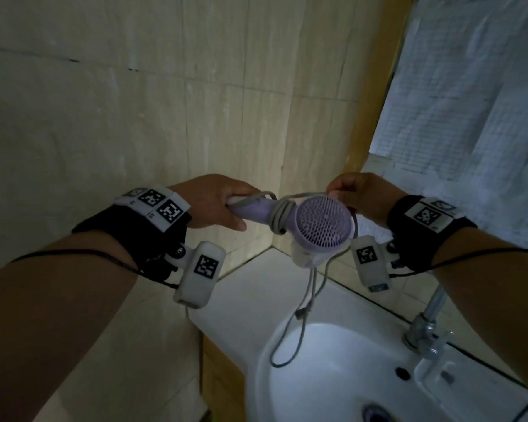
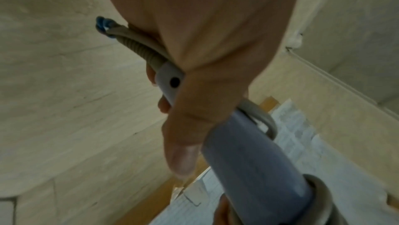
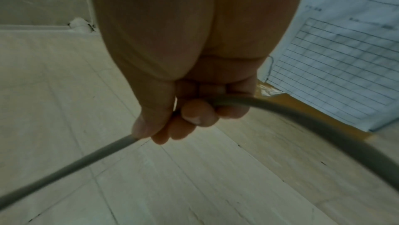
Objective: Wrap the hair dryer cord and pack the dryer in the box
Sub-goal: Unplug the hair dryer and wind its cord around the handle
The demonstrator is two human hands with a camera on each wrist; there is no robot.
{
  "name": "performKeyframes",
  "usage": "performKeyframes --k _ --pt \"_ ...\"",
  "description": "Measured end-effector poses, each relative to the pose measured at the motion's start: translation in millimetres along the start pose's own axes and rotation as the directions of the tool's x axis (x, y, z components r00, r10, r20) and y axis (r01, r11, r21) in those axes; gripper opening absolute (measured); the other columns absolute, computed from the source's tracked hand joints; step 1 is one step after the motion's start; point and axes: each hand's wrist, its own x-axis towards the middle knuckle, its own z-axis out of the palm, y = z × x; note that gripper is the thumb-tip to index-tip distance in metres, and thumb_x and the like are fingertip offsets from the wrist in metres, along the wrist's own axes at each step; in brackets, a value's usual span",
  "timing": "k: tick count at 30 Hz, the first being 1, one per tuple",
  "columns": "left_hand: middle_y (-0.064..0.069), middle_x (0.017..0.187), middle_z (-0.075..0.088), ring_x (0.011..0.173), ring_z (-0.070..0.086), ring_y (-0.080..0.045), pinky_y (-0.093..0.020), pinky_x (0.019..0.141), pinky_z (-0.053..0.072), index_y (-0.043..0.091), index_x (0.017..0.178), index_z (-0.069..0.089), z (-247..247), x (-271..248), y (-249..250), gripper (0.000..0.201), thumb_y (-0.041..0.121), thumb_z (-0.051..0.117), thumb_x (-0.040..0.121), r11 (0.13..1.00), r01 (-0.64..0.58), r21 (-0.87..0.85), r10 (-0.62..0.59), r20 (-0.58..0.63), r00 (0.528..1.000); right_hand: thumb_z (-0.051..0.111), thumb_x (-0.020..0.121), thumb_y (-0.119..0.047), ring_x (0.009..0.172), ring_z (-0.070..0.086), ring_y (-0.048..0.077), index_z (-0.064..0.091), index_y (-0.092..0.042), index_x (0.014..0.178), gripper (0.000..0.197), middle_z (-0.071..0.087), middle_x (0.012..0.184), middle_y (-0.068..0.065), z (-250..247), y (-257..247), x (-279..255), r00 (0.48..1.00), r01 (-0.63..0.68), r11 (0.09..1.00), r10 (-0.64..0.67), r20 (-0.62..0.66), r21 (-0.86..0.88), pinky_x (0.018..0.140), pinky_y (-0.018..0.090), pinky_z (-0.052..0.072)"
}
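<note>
Left hand (image 1: 214,205) has its fingers curled round the handle of the purple hair dryer (image 1: 317,226), holding it up sideways between both hands. Right hand (image 1: 360,193), just behind the dryer's head, pinches the grey cord (image 3: 302,119). A few turns already sit round the handle's base, and the rest dangles below the hands into the white sink (image 1: 333,376), near the tap (image 1: 424,324).

Nothing readable here, honestly. The wrist bands (image 1: 162,208) and camera housings (image 1: 206,266) only carried black-and-white square code markers, no letters. The paper sheet (image 3: 345,58), right of the sink (image 1: 333,376), had ruled table lines and some faint print, way too blurry to make out.
</note>
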Motion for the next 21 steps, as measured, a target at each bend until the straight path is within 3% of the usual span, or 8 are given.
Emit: performKeyframes --k 2,3,5,7,10,13,16,21 --pt "0.008 0.115 0.055 0.108 0.052 -0.009 -0.022 0.092 0.039 0.029 0.123 0.048 -1 -2 -2 0.059 0.01 0.074 0.073 0.993 -0.004 -0.121 0.002 -0.018 1.0 0.052 0.09 -0.007 0.068 0.055 0.031 0.066 -0.006 0.086 0.015 0.063 0.08 0.026 4 1 -4 0.999 -0.031 1.0 0.031 -0.015 0.0 0.065 0.023 0.05" --pt "0.006 0.115 0.057 0.109 0.053 -0.012 -0.025 0.095 0.041 0.031 0.118 0.048 0 -3 -1 0.059 0.014 0.077 0.07 0.984 -0.015 -0.176 0.011 -0.022 1.0 0.05 0.09 -0.004 0.066 0.057 0.031 0.066 -0.006 0.084 0.017 0.064 0.078 0.023 6 0 -6 0.999 -0.028 0.999 0.029 -0.022 0.02 0.066 0.02 0.052" --pt "0.005 0.112 0.06 0.105 0.057 -0.011 -0.023 0.094 0.046 0.033 0.114 0.048 0 -4 0 0.063 0.027 0.08 0.06 0.962 -0.028 -0.271 0.02 -0.034 0.999 0.045 0.091 0.001 0.061 0.055 0.012 0.057 -0.021 0.072 0.031 0.058 0.07 0.001 14 2 -9 0.999 -0.039 0.992 0.043 -0.029 0.117 0.062 0.014 0.049" --pt "0.014 0.096 0.06 0.083 0.059 0.01 -0.003 0.071 0.046 0.03 0.116 0.047 0 -4 -1 0.057 0.018 0.077 0.069 0.932 -0.061 -0.356 0.029 -0.095 0.995 0.045 0.091 0.003 0.064 0.052 0.013 0.053 -0.023 0.069 0.034 0.054 0.07 -0.002 24 11 -6 0.996 -0.08 0.983 0.086 -0.033 0.166 0.067 0.027 0.048" --pt "0.018 0.086 0.056 0.06 0.055 0.023 0.002 0.052 0.042 0.025 0.114 0.046 4 -2 -4 0.047 -0.002 0.063 0.08 0.876 -0.119 -0.467 0.035 -0.185 0.982 0.053 0.081 -0.02 0.054 0.042 0.02 0.057 -0.005 0.068 0.021 0.049 0.056 0.009 38 19 -3 0.986 -0.156 0.974 0.162 -0.025 0.162 0.057 0.031 0.039" --pt "0.014 0.079 0.063 0.065 0.061 0.006 -0.006 0.06 0.051 0.03 0.104 0.054 15 -2 -4 0.042 0.008 0.072 0.072 0.77 -0.158 -0.618 0.0 -0.247 0.969 0.054 0.088 -0.021 0.045 0.035 0.012 0.062 -0.014 0.069 0.023 0.044 0.048 -0.001 55 18 -7 0.99 -0.141 0.953 0.139 0.026 0.269 0.046 0.023 0.03" --pt "-0.003 0.071 0.052 0.056 0.051 -0.009 -0.022 0.062 0.056 0.029 0.092 0.056 24 5 -1 0.026 0.005 0.06 0.084 0.63 -0.166 -0.759 -0.095 -0.287 0.953 0.054 0.091 -0.022 0.038 0.036 0.004 0.066 -0.025 0.069 0.025 0.045 0.035 -0.011 71 14 -14 0.999 -0.05 0.973 0.045 0.028 0.224 0.041 0.016 0.031" --pt "-0.003 0.067 0.047 0.056 0.04 -0.014 -0.026 0.054 0.039 0.033 0.088 0.054 28 12 -4 0.018 0.018 0.063 0.084 0.704 -0.089 -0.704 -0.253 -0.366 0.895 0.054 0.09 -0.027 0.039 0.044 -0.001 0.064 -0.03 0.069 0.023 0.051 0.036 -0.022 78 4 -15 1.0 -0.01 0.993 0.011 -0.002 0.12 0.049 0.011 0.032"
